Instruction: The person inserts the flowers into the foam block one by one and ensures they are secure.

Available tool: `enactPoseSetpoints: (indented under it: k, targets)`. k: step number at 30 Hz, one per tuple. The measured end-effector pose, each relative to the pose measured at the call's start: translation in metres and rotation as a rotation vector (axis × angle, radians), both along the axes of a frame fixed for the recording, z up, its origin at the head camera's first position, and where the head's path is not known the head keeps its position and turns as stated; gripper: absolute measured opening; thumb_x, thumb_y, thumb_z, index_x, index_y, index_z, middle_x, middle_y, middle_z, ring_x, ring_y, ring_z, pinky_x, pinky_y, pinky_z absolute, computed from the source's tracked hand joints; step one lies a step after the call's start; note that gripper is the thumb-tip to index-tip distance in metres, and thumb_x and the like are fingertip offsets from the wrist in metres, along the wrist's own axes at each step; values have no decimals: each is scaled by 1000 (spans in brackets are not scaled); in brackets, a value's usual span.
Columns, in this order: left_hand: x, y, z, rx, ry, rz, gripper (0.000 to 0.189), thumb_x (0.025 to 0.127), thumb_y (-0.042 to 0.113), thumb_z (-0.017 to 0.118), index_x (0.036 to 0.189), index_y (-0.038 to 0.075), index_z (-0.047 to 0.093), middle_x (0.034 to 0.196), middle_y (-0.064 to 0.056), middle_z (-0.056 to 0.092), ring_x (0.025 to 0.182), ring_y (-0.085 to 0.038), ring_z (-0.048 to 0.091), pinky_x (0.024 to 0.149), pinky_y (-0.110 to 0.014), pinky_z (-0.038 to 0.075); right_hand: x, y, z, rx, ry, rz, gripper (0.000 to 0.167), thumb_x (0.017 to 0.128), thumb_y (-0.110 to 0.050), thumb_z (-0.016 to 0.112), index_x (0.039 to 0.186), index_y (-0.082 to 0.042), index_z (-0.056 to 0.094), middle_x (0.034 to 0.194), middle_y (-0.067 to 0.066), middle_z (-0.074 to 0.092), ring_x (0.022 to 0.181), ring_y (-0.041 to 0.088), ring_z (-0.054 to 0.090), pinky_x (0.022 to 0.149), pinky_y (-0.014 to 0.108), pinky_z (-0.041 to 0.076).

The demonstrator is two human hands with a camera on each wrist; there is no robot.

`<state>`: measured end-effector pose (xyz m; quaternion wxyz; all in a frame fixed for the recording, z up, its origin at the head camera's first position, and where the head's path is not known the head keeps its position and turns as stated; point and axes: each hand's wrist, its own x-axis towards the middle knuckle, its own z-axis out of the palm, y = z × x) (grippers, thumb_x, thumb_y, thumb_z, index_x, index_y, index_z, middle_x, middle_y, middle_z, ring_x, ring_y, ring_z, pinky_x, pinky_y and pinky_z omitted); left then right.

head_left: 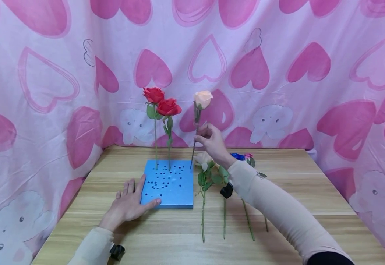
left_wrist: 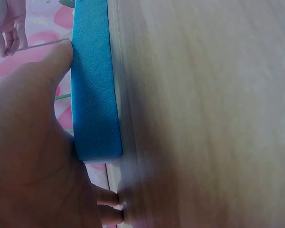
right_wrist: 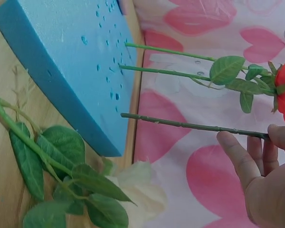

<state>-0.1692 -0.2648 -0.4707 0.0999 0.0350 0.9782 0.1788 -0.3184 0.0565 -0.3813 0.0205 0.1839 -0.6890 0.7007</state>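
Note:
My right hand [head_left: 212, 141] pinches the dark stem of a pale peach rose [head_left: 203, 99], bloom up, over the right edge of a blue foam block [head_left: 186, 195]. The stem's lower end shows in the right wrist view; whether it touches the block I cannot tell. Two red roses [head_left: 168, 107] stand upright in the block's far part, among many small holes. My left hand [head_left: 126, 204] rests at the block's front left corner, its thumb on top near the front edge and its fingers extended along the left side. That thumb lies along the block [left_wrist: 95, 85] in the left wrist view.
Right of the block, several roses lie on the wooden table [head_left: 159, 239]: a white rose [head_left: 203, 159], a blue rose [head_left: 237, 156] and a pink one [head_left: 248, 156]. My right forearm crosses above their stems. A pink heart-print curtain [head_left: 278, 121] hangs behind the table.

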Motion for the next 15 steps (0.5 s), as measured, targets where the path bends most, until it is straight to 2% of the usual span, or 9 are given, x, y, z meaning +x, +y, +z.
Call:
enactPoseSetpoints:
  k: [6, 9, 10, 15]
  targets:
    - [-1, 0, -1, -1, -8, 2, 127, 95, 92, 52, 180, 12, 3, 176, -45, 6, 163, -67, 5, 124, -87, 12, -2, -8, -4, 58, 17, -39, 19, 108, -2, 72, 124, 0, 63, 117, 20, 73, 106, 34, 74, 98, 64, 64]
    - [-2, 0, -1, -2, -12, 6, 127, 95, 92, 52, 180, 13, 4, 177, -44, 7, 163, -67, 5, 124, -87, 12, -4, -12, -6, 74, 35, -54, 18, 107, -1, 72, 123, -1, 64, 117, 20, 74, 104, 32, 74, 104, 60, 62]
    - [-2, 0, -1, -2, -11, 7, 127, 95, 92, 52, 180, 13, 4, 177, -44, 7, 163, -67, 5, 124, -87, 12, -5, -14, -6, 68, 37, -53, 18, 107, 0, 72, 123, -1, 64, 116, 20, 74, 104, 32, 74, 103, 60, 63]
    - [-2, 0, 0, -4, -12, 7, 127, 95, 92, 52, 180, 12, 4, 177, -44, 6, 163, -67, 5, 125, -87, 12, -9, -22, -9, 43, 36, -44, 19, 106, 3, 71, 123, -1, 62, 117, 23, 72, 103, 33, 74, 89, 44, 69]
